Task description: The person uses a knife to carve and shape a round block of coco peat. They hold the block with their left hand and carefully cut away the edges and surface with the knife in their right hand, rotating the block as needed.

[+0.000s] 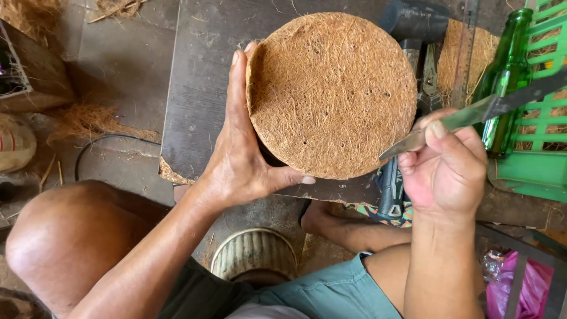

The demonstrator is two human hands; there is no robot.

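The grip of the left hand (pixel 239 159) is closed around the left rim of a round coconut-fibre disc (pixel 331 94), fingers up along the edge and thumb pressed under its lower edge, holding it tilted above the near edge of the dark bench (pixel 201 88). The right hand (pixel 446 171) is wrapped tight round a knife (pixel 466 118), its point touching or just beside the disc's lower right rim. The blade points toward the left thumb, so a slip through the loose fibre could carry it into that hand. The disc is held by one side only and could twist under pressure. A green glass bottle (pixel 505 77) stands near the knife's far end, against a green plastic crate (pixel 546 112); a swing could knock it.
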